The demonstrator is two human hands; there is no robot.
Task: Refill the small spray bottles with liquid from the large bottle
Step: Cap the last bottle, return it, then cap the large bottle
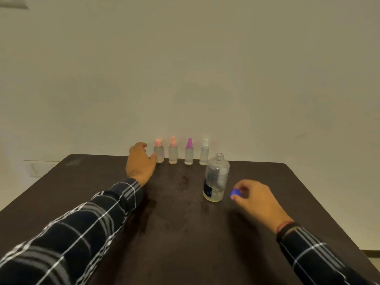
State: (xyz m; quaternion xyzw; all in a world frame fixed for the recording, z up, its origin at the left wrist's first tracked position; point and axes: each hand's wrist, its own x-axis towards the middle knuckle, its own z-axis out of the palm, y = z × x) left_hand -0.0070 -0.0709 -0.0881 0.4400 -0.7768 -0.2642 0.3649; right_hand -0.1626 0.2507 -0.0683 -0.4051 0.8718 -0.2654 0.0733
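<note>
Four small spray bottles stand upright in a row at 12 o'clock on the dark counter (102,202); the uncapped large bottle (216,177) stands just nearer, at the row's right end. Left hand (140,163), grip spread apart, thumb touching or just short of the leftmost, peach-capped spray bottle (159,151). Right hand (254,197), at 3 o'clock of the large bottle, grip pinched on the blue cap (235,193).

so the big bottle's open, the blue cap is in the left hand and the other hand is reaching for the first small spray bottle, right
Not quite: the head view shows the blue cap pinched in the right hand, not the left. The large bottle does stand open, and it is the left hand that reaches to the leftmost small spray bottle.
</note>
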